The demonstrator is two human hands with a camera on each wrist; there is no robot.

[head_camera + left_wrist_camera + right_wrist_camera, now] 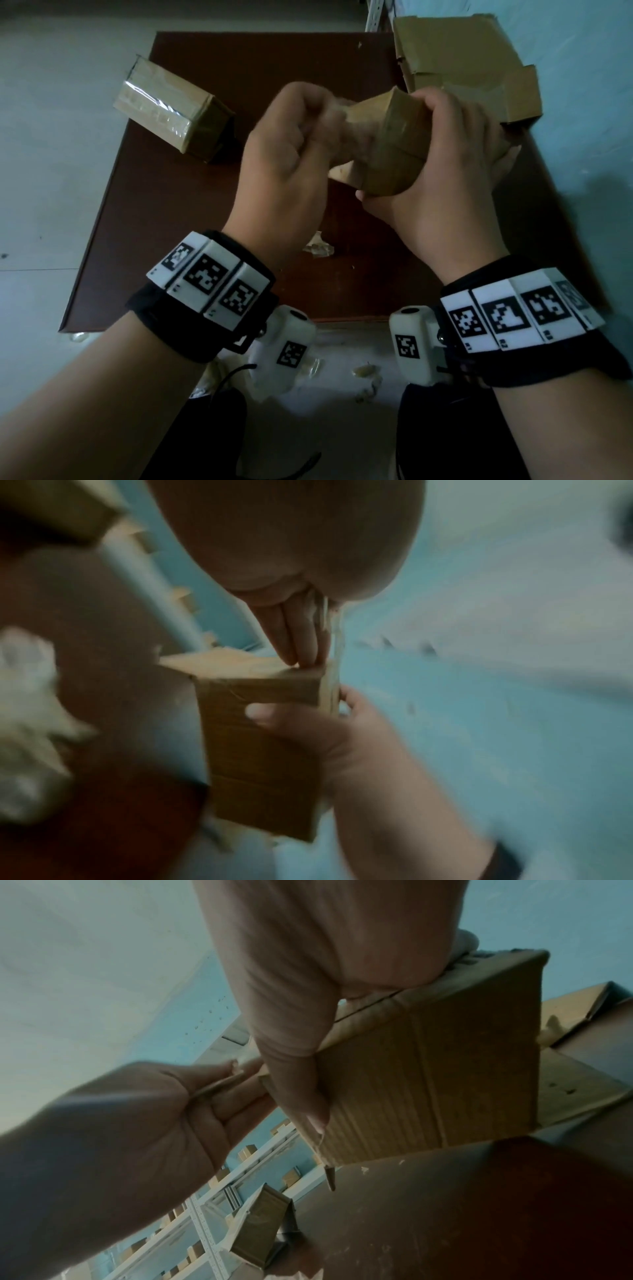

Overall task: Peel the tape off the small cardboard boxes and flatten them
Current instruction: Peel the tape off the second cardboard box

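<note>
Right hand [442,178] fingers clutch the box [394,150]; left-wrist view alone shows left fingers [291,631] pinching tape [337,639].

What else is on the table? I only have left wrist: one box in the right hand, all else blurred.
Observer: A second small box, wrapped in shiny tape, lies on the brown table to the left of the hands.
Operator: Any opened yet?
Observer: Opened cardboard lies at the table's far right corner, flaps spread. I cannot tell how many boxes it is.
Operator: Left hand's grip?
Observer: In the right wrist view, the left hand pinches a strip of tape between thumb and fingers, beside the held box.
</note>
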